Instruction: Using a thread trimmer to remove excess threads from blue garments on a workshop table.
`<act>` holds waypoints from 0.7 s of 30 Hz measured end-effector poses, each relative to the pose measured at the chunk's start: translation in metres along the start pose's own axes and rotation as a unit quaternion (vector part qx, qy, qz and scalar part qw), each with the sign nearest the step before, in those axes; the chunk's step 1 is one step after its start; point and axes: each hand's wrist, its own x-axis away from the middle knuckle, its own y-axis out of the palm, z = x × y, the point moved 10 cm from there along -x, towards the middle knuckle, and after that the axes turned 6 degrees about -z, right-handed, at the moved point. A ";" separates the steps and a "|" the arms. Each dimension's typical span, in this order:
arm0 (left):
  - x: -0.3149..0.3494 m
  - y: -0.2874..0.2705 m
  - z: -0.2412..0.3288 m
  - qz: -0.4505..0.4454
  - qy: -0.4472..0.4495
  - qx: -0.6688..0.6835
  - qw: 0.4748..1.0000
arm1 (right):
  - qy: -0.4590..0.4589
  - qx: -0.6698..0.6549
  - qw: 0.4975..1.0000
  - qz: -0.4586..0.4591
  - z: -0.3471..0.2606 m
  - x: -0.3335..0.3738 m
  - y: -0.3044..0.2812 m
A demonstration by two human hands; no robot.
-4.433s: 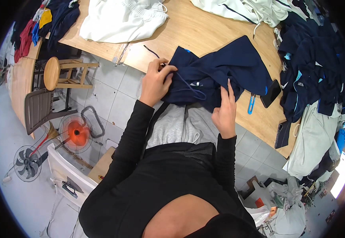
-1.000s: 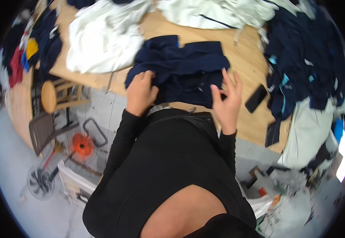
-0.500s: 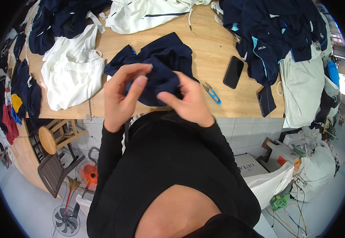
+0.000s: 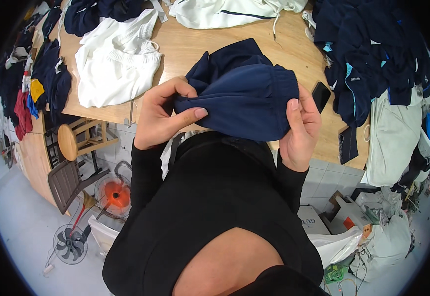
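A pair of navy blue shorts [image 4: 239,101] with a gathered elastic waistband is stretched between my two hands, just above the table's near edge. My left hand [image 4: 168,112] pinches the fabric at the left end, thumb on top. At the waistband end, my right hand [image 4: 301,128] grips the edge between thumb and fingers. Part of the garment trails behind onto the wooden table [image 4: 175,44]. Folds hide the far side of the cloth.
White shorts [image 4: 118,59] lie at the left, another white garment [image 4: 230,15] at the back. Navy clothes [image 4: 368,54] heap up at the right beside a black phone [image 4: 320,96] and pale grey cloth [image 4: 395,133]. Below left stand a stool [image 4: 68,142] and an orange-centred fan [image 4: 115,195].
The bunched navy garment has been spread out, its waistband now showing. My right hand has moved right with the waistband. The view has shifted; the snips are no longer visible.
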 end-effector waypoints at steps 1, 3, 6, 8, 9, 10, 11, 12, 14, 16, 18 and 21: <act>0.001 -0.002 0.002 0.002 0.000 0.001 1.000 | -0.007 0.019 1.000 -0.001 -0.004 -0.001 0.004; 0.003 -0.008 0.012 0.019 0.038 -0.048 0.998 | -0.008 0.029 0.999 0.010 -0.006 0.003 0.006; 0.009 -0.018 0.017 0.048 0.073 -0.113 0.990 | -0.015 0.070 0.997 0.015 -0.013 0.005 0.002; 0.012 -0.023 0.020 0.072 0.063 -0.127 0.987 | -0.015 0.105 0.994 0.003 -0.015 0.007 0.000; 0.014 -0.027 0.022 0.095 0.054 -0.141 0.984 | -0.005 0.135 0.991 0.006 -0.013 0.007 -0.003; 0.012 -0.026 0.023 0.087 0.040 -0.151 0.984 | 0.004 0.164 0.986 0.007 -0.012 0.007 -0.004; 0.012 -0.030 0.020 0.088 0.039 -0.151 0.984 | 0.005 0.164 0.986 0.006 -0.012 0.007 -0.003; 0.010 -0.027 0.014 0.051 0.035 -0.173 0.983 | 0.001 0.150 0.989 0.002 -0.013 0.006 0.000; 0.007 -0.024 0.000 0.001 0.051 -0.126 0.991 | -0.005 0.139 0.990 -0.003 -0.015 0.003 0.002; 0.012 -0.025 -0.022 0.012 0.036 -0.015 0.999 | -0.008 0.125 0.992 0.021 -0.013 0.003 -0.005; 0.014 -0.026 -0.039 0.036 0.035 0.108 0.993 | -0.005 0.119 0.993 0.017 -0.013 0.001 -0.002; 0.013 -0.024 -0.047 0.090 0.010 0.184 0.979 | -0.006 0.138 0.990 0.026 -0.010 0.002 -0.003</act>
